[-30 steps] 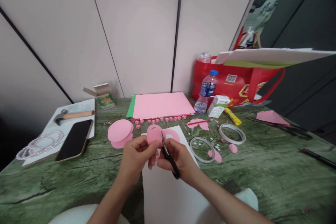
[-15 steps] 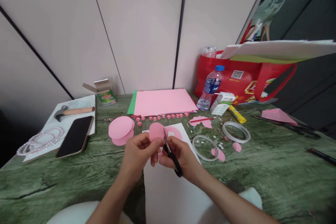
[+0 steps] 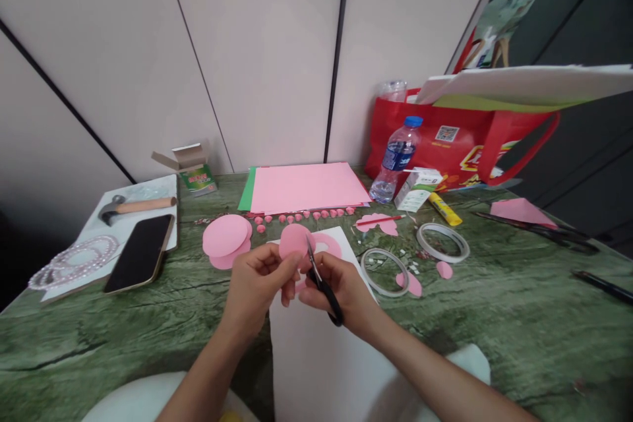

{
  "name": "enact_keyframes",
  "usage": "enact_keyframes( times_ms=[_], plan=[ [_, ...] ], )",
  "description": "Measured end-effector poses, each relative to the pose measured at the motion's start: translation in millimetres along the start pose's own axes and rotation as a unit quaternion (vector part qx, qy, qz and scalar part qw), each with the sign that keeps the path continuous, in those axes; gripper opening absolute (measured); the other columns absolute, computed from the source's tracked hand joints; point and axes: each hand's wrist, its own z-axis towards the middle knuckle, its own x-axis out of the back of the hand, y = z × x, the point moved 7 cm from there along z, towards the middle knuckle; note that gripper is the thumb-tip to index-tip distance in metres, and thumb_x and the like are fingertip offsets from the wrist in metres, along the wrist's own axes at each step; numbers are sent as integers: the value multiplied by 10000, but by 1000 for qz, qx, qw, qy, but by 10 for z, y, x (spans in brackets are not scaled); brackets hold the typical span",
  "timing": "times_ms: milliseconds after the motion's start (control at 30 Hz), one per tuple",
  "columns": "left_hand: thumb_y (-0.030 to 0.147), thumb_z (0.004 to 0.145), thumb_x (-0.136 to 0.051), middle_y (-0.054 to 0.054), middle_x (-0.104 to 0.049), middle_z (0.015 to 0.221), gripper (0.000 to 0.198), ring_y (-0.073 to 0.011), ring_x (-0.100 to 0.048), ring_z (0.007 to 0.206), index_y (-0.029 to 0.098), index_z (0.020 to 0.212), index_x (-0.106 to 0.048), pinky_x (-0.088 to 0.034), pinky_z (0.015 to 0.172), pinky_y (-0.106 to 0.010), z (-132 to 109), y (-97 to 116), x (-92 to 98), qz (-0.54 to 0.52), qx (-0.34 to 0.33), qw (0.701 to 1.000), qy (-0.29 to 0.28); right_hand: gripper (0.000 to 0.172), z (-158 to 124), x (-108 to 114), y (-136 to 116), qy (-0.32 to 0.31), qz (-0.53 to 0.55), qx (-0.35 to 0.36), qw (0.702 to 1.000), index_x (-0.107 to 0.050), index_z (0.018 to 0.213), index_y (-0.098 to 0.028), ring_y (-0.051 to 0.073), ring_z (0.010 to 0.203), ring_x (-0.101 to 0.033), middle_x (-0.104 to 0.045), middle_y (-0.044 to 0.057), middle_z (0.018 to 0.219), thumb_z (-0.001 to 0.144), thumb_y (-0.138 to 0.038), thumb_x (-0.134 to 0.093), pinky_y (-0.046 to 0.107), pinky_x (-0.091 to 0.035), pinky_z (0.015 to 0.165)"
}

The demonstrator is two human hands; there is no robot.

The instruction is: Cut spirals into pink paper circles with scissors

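Note:
My left hand [image 3: 261, 277] pinches a round pink paper piece [image 3: 293, 239] between thumb and fingers. My right hand [image 3: 339, 283] grips a pair of black-handled scissors [image 3: 326, 293], whose blades lie at the paper's right edge; whether they are cutting I cannot tell. Both hands are above a white board [image 3: 316, 349]. On its far end, behind the fingers, lies a pink paper ring or curl [image 3: 330, 244], partly hidden. Left of my left hand is a stack of pink paper circles [image 3: 225, 237].
Small pink rolled pieces [image 3: 306, 215] form a row before pink sheets [image 3: 306, 186]. Tape rolls [image 3: 442, 242], a water bottle [image 3: 395, 158], glue tube [image 3: 445, 209] and red bag [image 3: 445, 145] are at right. A phone [image 3: 141, 254], hammer [image 3: 136, 206] and beads [image 3: 74, 260] lie at left.
The whole scene has shifted slightly upward in view. My hands keep nearly the same pose, with the scissors still at the pink paper's right edge.

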Motion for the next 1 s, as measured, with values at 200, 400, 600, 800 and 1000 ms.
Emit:
enact_keyframes(
  times_ms=[200,400,600,800,1000],
  plan=[
    [251,701,-625,45,-542,459,184,-48,-445,319,134,574,-559,-350,319,-164,-2,34,18,-13,-13,1000,8,331,-10,-3,-18,-10,-1,13,1000,-482,769,-170,52,465,-331,-415,-78,538,598,-326,-719,194,-254,450],
    [240,696,-634,53,-535,457,169,-43,-442,319,138,580,-565,-350,311,-154,5,28,21,-23,-16,1000,7,343,-11,-5,1,-7,9,0,1000,-484,749,-169,45,449,-309,-402,-87,514,568,-316,-736,191,-238,443],
    [242,694,-639,51,-536,452,181,-42,-441,310,136,572,-559,-348,304,-149,0,27,28,-24,-16,1000,9,317,-17,-4,25,-14,24,0,1000,-482,740,-173,40,434,-304,-401,-91,504,590,-314,-723,186,-232,431],
    [249,697,-637,48,-541,459,172,-40,-435,319,135,588,-569,-354,303,-148,-2,19,53,-36,-20,999,15,354,-22,-1,14,-8,6,-14,1000,-477,734,-173,41,427,-315,-419,-86,502,562,-348,-732,184,-256,423],
    [239,690,-643,43,-544,449,170,-42,-432,326,132,581,-567,-358,301,-146,-4,44,67,-48,-27,998,24,345,-34,13,13,10,-21,-23,999,-488,719,-170,52,411,-372,-455,-74,492,563,-370,-722,183,-287,405]
  ],
)
